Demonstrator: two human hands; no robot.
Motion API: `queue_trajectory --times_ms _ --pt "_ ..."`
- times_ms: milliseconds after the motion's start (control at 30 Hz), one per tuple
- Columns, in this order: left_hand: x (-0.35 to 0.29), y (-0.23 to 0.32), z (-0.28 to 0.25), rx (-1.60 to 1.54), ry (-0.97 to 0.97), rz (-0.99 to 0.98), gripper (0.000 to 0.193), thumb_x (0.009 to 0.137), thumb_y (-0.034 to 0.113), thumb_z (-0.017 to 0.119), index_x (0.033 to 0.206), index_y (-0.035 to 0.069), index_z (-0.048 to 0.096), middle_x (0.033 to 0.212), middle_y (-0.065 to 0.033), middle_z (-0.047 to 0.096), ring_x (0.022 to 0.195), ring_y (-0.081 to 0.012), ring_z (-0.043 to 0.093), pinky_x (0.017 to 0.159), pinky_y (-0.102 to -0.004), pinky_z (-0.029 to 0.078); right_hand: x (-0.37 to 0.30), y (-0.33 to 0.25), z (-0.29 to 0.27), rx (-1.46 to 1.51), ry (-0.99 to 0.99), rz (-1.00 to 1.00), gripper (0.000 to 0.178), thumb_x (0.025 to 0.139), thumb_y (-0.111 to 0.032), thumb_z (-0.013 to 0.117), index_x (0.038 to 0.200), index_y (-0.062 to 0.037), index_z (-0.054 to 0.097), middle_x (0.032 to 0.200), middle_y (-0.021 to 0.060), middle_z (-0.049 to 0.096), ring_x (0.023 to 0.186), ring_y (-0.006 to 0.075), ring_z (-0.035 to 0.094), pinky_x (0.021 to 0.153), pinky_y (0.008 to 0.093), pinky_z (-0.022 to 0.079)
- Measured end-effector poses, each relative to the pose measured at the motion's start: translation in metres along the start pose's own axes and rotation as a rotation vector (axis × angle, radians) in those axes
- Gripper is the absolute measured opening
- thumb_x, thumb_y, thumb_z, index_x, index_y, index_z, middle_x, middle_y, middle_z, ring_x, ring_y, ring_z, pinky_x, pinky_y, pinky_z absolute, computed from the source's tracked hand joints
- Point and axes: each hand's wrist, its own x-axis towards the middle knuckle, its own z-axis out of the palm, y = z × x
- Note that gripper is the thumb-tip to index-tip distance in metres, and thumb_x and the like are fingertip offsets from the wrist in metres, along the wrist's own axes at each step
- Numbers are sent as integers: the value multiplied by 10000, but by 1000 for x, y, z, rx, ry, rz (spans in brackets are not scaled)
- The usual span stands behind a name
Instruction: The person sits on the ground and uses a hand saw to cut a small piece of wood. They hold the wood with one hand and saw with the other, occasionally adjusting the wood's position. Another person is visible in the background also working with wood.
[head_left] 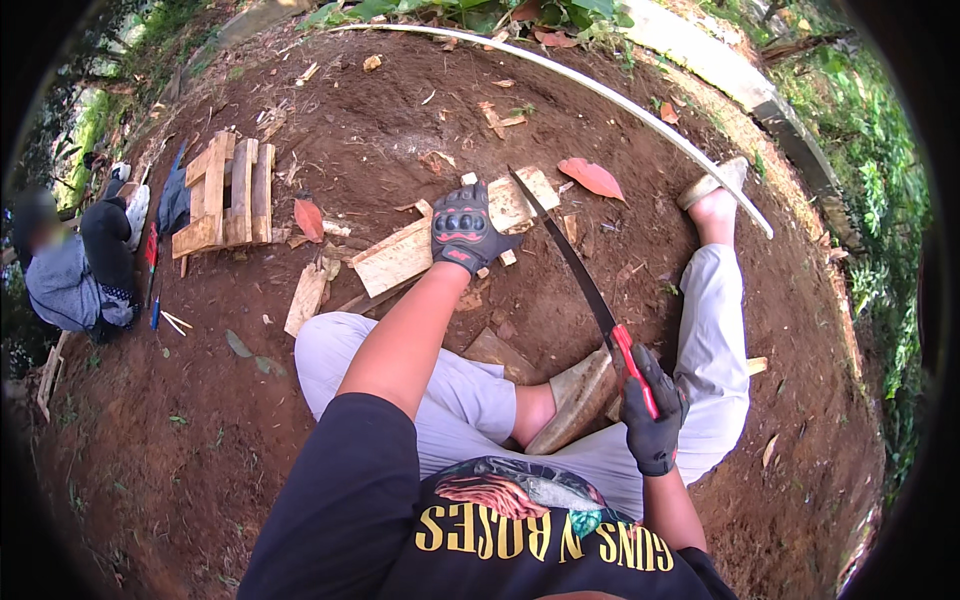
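Observation:
A pale wooden board (395, 257) lies slantwise on the ground in front of my crossed leg. My left hand (464, 222), in a black glove with red trim, grips it from above, its fingers over the far edge. In my right hand (652, 415), also gloved in black, is the red handle of a handsaw (580, 270). The saw's long dark blade points up and away. Its tip is by the board's right part, and I cannot tell whether it touches the wood. Small wood offcuts (308, 297) lie beside the board's left end.
A slatted wooden piece (228, 195) stands at the left, near a seated person (75, 275). Another red saw (152, 255) lies between them. A long pale strip (620, 100) arcs across the far ground. Dry leaves (591, 178) and wood chips are scattered over the brown soil.

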Motion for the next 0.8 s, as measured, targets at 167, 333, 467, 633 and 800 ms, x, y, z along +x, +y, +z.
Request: queue_trajectory --times_ms 167,333,467,633,800 --pt "-3 -3 2 18 18 -2 1203 734 794 877 1598 21 552 1535 -202 650 1399 -352 642 1207 -514 471 19 -1 12 4 -75 123 400 1073 -147 731 1450 -17 749 1396 218 789 1281 325 780 1091 418 592" --pt "-2 -4 2 -7 45 9 1167 725 784 887 1551 16 591 1409 -204 709 1337 -360 683 1177 -486 508 113 20 92 14 -71 -73 386 1075 -197 748 1450 -109 769 1421 177 785 1307 297 771 1101 414 588" --pt "-1 -2 5 -22 82 32 1131 729 780 886 1518 18 612 1395 -205 712 1338 -359 681 1180 -496 506 181 39 123 134 -25 -156 403 1071 -214 762 1461 -114 760 1401 193 787 1299 338 769 1111 425 581" --pt "-5 -1 3 9 50 9 1152 752 780 867 1561 8 592 1394 -216 718 1311 -359 700 1165 -496 513 161 26 145 78 -35 -154 451 1079 -229 747 1521 -146 717 1447 200 759 1338 380 738 1129 450 572" --pt "-7 -4 16 13 181 28 859 776 695 892 1349 73 736 1284 -177 763 1222 -339 734 1078 -497 559 153 19 136 184 -62 -107 463 1074 -228 761 1530 -159 716 1468 189 755 1394 344 713 1158 439 552"
